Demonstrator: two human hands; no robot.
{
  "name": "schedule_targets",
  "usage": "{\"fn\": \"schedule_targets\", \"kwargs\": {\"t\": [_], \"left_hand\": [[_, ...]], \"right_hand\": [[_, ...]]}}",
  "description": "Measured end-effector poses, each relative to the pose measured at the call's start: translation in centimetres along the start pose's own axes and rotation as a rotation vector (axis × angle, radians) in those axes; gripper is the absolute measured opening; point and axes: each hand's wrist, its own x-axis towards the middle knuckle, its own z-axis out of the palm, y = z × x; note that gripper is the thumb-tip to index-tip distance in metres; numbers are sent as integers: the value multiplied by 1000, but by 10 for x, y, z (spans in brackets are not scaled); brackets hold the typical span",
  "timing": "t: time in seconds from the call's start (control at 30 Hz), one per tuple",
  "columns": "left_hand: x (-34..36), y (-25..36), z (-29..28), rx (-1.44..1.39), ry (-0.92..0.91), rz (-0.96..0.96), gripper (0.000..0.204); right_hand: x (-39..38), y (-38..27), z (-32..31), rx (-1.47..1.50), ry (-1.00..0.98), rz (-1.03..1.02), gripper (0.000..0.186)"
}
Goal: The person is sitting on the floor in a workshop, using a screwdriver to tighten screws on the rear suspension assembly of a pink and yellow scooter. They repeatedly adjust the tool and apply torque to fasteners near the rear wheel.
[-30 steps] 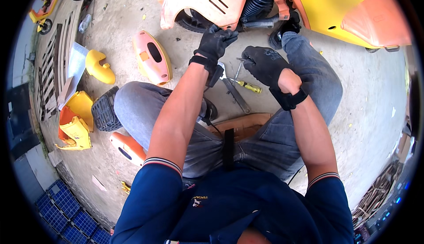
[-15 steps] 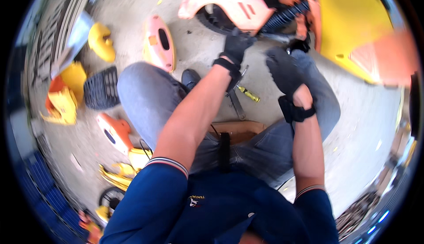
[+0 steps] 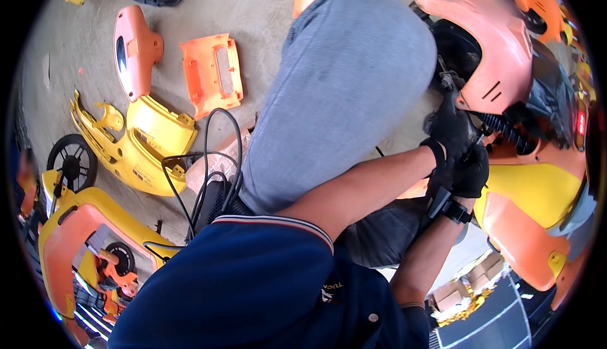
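Note:
Both my hands wear black gloves and are close together at the underside of an orange and yellow scooter on my right. My left hand [image 3: 451, 126] is closed, reaching in below a salmon-orange body panel [image 3: 499, 71] with two slots. Just below it, my right hand [image 3: 470, 172] is curled up like a fist, almost touching the left. What the fingers grip is hidden by the gloves. A black coil-spring shock absorber [image 3: 511, 135] runs beside my hands. The scooter's yellow panel [image 3: 537, 191] lies to their right.
On the floor to the left lie an orange panel [image 3: 197, 78] with a cut-out, a salmon-orange cover [image 3: 134, 64], and yellow body panels [image 3: 148, 165]. Black cables [image 3: 205, 153] loop beside my hip. A black wheel [image 3: 73, 164] is farther left; cardboard boxes [image 3: 452, 295] stand at lower right.
My view and body have turned to the right. My hands, apart before, have come together against the scooter. The screwdriver seen earlier between my legs is out of sight.

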Motion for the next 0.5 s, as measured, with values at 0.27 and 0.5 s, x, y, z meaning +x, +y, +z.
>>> {"fn": "schedule_targets", "kwargs": {"t": [0.27,0.5], "left_hand": [[-3,4,3,-76,67,1,49],[-14,48,-23,-83,16,49,53]], "right_hand": [[35,0,12,508,-37,374,27],[46,1,18,351,-117,278,27]]}}
